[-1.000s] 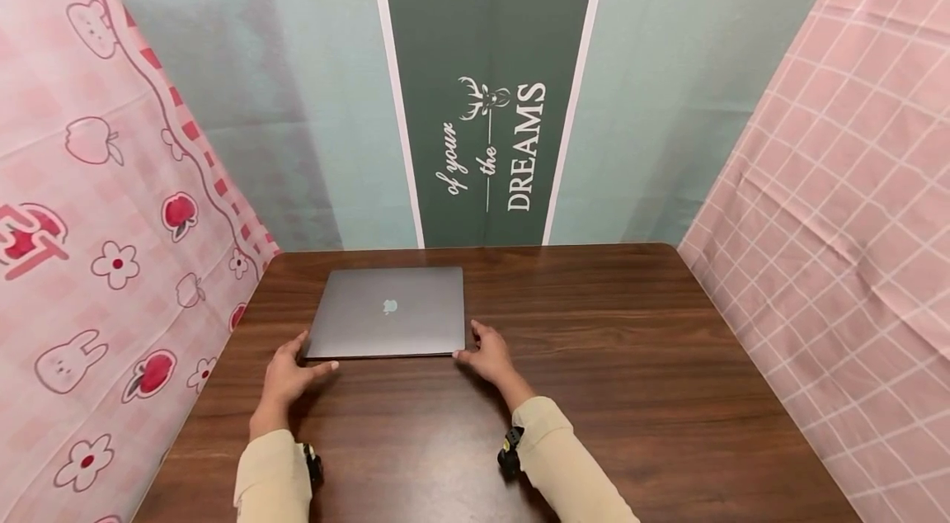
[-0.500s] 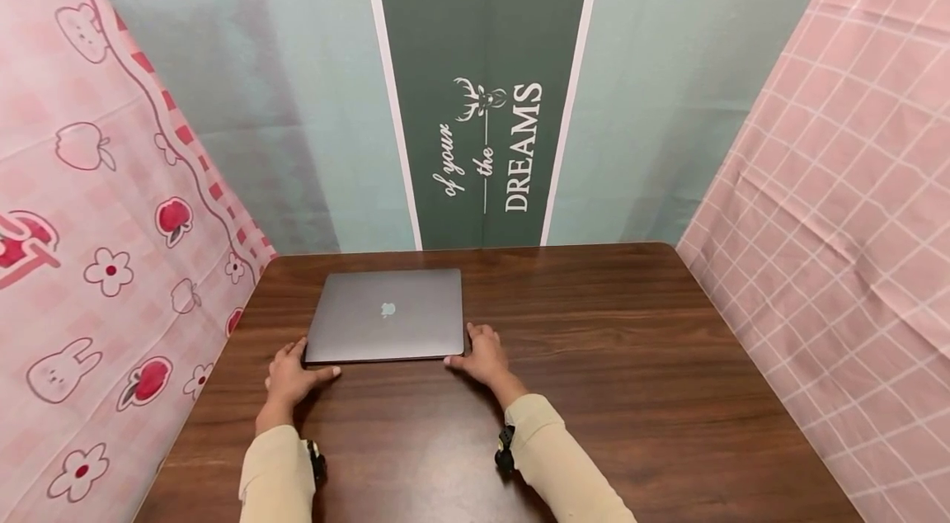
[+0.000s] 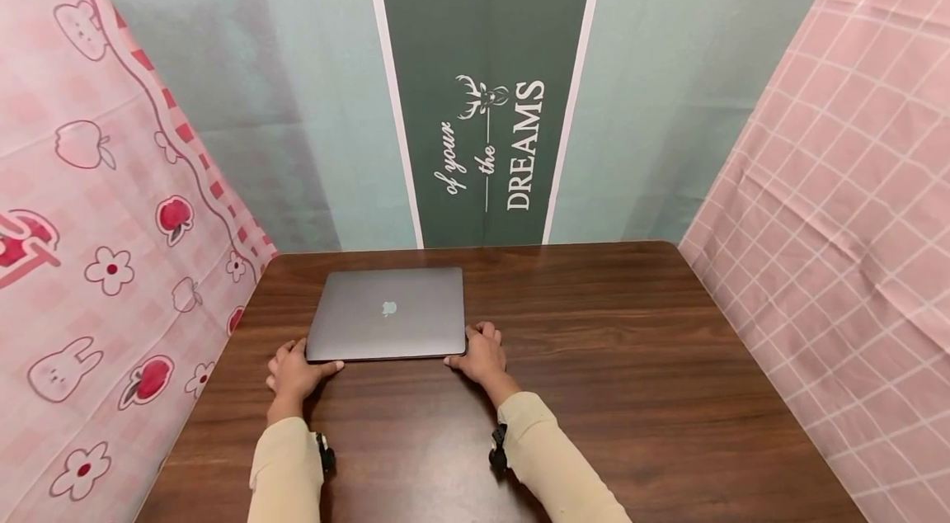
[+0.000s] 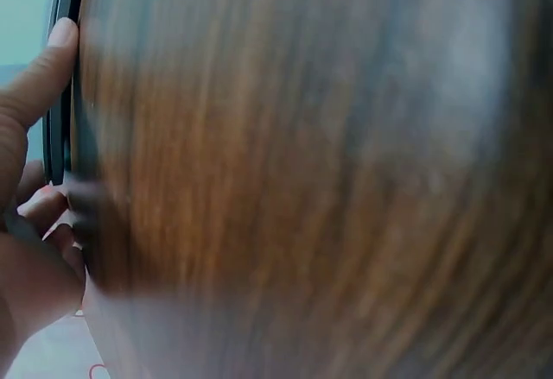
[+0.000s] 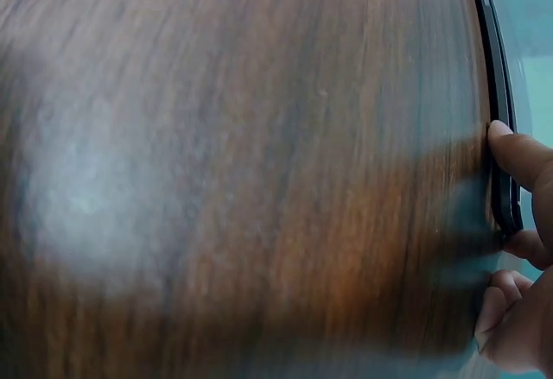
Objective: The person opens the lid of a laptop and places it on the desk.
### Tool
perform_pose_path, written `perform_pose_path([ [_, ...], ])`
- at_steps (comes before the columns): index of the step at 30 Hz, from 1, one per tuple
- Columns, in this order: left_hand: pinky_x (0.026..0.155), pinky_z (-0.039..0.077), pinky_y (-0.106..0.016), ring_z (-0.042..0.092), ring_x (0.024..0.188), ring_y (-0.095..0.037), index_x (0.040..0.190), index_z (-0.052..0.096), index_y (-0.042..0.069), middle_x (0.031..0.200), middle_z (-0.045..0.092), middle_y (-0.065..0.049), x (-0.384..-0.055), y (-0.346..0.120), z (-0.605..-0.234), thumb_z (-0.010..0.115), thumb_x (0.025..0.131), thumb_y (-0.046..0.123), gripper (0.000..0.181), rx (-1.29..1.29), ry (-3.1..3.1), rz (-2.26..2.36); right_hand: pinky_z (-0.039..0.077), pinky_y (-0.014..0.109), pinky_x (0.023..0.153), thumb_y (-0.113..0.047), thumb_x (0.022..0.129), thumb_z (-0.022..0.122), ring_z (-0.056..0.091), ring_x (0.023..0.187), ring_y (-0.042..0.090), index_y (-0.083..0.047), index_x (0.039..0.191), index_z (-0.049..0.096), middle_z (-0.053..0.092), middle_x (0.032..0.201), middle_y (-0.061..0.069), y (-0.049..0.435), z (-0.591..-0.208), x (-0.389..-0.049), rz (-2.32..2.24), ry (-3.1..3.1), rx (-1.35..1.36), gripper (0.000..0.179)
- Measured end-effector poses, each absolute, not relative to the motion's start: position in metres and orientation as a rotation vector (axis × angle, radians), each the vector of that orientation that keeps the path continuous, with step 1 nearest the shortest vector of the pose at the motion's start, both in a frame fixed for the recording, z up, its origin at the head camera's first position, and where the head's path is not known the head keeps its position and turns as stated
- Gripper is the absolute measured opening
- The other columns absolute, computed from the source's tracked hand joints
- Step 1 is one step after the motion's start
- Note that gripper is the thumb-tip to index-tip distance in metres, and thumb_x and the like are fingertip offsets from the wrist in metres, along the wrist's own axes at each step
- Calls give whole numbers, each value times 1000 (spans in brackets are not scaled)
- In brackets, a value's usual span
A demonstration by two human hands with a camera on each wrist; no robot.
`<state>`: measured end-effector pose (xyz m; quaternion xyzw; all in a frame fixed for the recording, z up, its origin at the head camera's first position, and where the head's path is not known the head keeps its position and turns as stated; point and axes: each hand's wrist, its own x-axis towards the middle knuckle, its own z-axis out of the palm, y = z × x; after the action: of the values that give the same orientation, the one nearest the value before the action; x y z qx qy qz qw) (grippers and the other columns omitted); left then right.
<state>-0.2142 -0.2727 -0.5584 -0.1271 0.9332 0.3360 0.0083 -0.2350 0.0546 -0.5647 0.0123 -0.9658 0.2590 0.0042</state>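
A closed grey laptop (image 3: 389, 317) with an apple logo on its lid lies on the left half of the brown wooden table. At its near left corner is my left hand (image 3: 295, 366), thumb along the front edge and fingers by the left side. My right hand (image 3: 481, 354) grips the near right corner the same way. In the left wrist view, the left thumb (image 4: 52, 64) presses on the laptop's dark front edge (image 4: 57, 146), with curled fingers around the corner. The right wrist view has the right thumb (image 5: 517, 150) on that edge (image 5: 497, 68), a fingertip at the corner.
The wood-grain table (image 3: 609, 374) extends to the right and toward me. A green curtain (image 3: 482, 11) with white lettering hangs behind it. Pink printed cloth (image 3: 111, 201) borders the left side, and pink checked cloth (image 3: 846, 201) the right.
Both hands have closed in on the laptop's near corners, the right thumb sliding inward along the front edge. The forearms have drawn slightly inward. The laptop stays in about the same place.
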Motion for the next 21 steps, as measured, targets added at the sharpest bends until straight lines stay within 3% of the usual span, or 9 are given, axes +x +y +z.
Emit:
perform_pose_path([
  [7,90,14,-65,18,117,-56,134,38,-9,132,25,-36,-217,-268,-553,83,67,37,93,-470,2938,1063,41,46,82,-40,67,82,37,112,34,-2,125,59,40,129,17,50,-560,-233,859,-2991,-6,72],
  [14,95,16,-61,22,115,-53,133,37,-14,129,30,-38,-215,-272,-555,84,67,32,93,-465,2911,1174,37,49,87,-30,66,85,37,113,36,2,124,58,40,129,18,46,-557,-232,1066,-2930,-72,72],
  [18,99,25,-54,32,118,-50,133,34,-15,129,37,-37,-219,-276,-550,83,68,30,93,-412,2841,1286,39,47,91,-20,66,85,44,114,39,12,122,54,48,123,26,50,-557,-239,1305,-2818,5,71],
  [21,99,29,-54,36,120,-46,135,31,-13,131,38,-36,-223,-276,-545,83,69,32,95,-411,2765,1363,44,42,88,-10,67,83,54,105,35,15,122,52,58,111,27,54,-555,-244,1513,-2717,45,67],
])
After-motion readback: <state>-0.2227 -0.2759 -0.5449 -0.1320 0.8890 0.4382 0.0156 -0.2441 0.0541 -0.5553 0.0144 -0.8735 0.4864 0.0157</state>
